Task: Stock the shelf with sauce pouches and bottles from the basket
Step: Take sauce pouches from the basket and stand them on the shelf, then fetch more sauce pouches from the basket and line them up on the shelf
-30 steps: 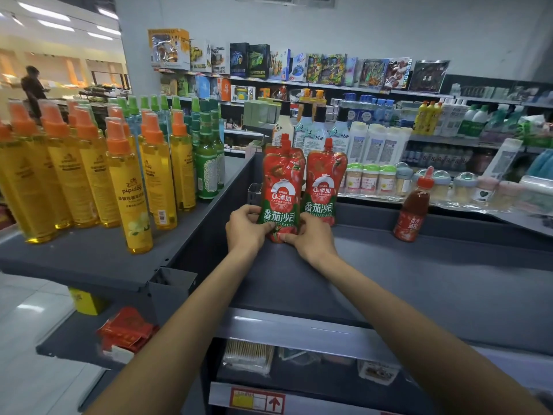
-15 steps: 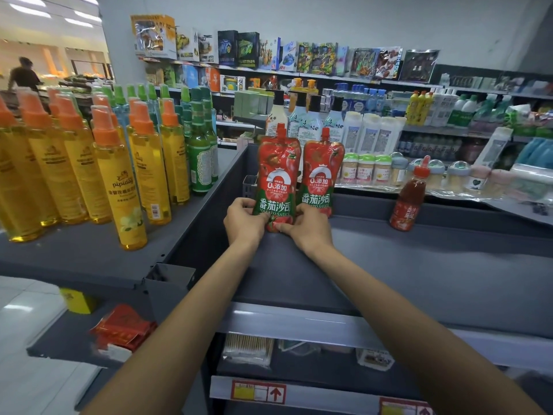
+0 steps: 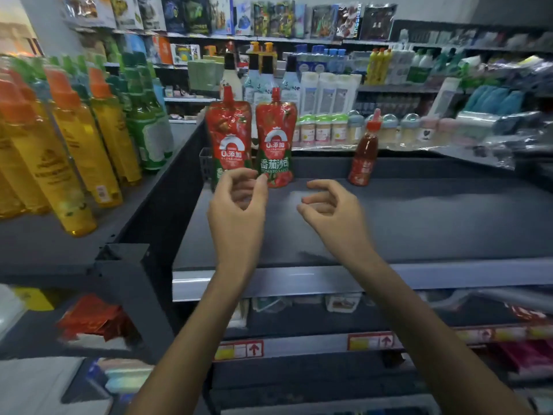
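Observation:
Two red tomato sauce pouches stand upright side by side at the back left of the dark grey shelf [image 3: 419, 223]: the left pouch [image 3: 229, 136] and the right pouch [image 3: 276, 139]. A small red sauce bottle [image 3: 364, 151] with a red cap stands further right on the same shelf. My left hand [image 3: 239, 202] hovers just in front of the pouches, fingers loosely curled, holding nothing. My right hand [image 3: 329, 211] hangs over the shelf to the right, fingers relaxed and empty. No basket is in view.
Rows of yellow bottles with orange caps [image 3: 68, 151] and green bottles [image 3: 146, 127] fill the raised shelf on the left. Small jars [image 3: 323, 130] line the shelf behind. Red packets [image 3: 92, 322] lie on a lower left shelf. Lower shelves carry price tags [image 3: 239, 350].
Both hands have let go of the two pouches and pulled back toward me. The pouches now stand on their own. The view has dipped and moved closer.

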Available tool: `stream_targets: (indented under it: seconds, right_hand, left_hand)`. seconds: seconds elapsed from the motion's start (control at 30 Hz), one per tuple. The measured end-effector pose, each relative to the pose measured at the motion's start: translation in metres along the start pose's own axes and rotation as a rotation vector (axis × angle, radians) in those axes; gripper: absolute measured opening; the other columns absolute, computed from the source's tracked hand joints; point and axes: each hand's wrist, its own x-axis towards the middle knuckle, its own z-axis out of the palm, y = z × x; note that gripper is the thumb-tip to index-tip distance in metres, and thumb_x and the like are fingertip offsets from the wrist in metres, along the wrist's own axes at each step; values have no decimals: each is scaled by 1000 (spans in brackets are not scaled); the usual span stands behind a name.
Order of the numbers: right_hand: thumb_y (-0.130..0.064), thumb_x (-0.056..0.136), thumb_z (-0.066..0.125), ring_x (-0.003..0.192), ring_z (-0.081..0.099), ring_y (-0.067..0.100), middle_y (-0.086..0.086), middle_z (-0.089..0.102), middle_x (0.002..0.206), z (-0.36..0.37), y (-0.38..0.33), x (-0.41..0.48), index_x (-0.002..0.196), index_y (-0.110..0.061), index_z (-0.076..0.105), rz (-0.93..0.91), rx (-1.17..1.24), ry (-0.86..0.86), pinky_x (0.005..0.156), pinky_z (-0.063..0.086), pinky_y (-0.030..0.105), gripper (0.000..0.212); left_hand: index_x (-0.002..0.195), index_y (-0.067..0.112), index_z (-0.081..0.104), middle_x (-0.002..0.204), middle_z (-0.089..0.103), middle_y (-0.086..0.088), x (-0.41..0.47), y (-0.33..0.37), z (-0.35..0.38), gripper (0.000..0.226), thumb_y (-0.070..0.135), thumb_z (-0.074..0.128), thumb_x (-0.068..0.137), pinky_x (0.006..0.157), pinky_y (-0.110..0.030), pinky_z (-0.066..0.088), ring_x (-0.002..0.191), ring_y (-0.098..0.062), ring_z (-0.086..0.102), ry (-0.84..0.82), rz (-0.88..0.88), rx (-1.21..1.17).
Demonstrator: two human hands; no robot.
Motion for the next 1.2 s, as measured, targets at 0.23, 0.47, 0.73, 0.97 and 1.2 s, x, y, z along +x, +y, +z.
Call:
stream_targets:
  seconds: [0.23,0.47,0.73,0.97,1.2]
  right_hand:
    - [-22,97,70,98,71,6,-8,74,103,-141,46,-150,122,-23,66,92,40,202,83,57,19,26]
    - [-26,95,73,86,69,7,-10,71,94,-231,221,-384,112,-26,68,764,-39,542,73,53,16,18]
    - [-64,63,74,83,63,26,13,72,93,-229,366,-660,94,-15,65,1581,150,534,82,53,41,59]
    - [-42,91,70,81,68,34,23,71,89,-281,399,-712,91,4,70,1828,149,439,75,51,37,46]
    - [-62,85,67,104,69,27,4,73,109,-396,460,-695,107,-22,67,1855,214,735,98,55,44,45]
  left_hand:
    - [103,2,64,83,69,-10,-147,10,64,13,13,58,105,75,-27,55,78,-21,69,-345,46,-198]
    - [104,14,66,75,70,0,-348,-44,117,10,19,57,105,69,-26,56,70,-16,67,-1027,-403,-80]
    - [107,4,66,76,71,-8,-536,-173,111,13,16,61,104,61,-28,49,59,-11,66,-1563,-810,491]
    - [96,5,69,66,69,-9,-580,-252,120,17,1,54,103,51,-23,41,56,-20,62,-1799,-857,881]
    - [98,-3,63,63,63,-13,-632,-266,276,13,0,52,103,46,-18,35,45,-16,57,-1964,-809,1065]
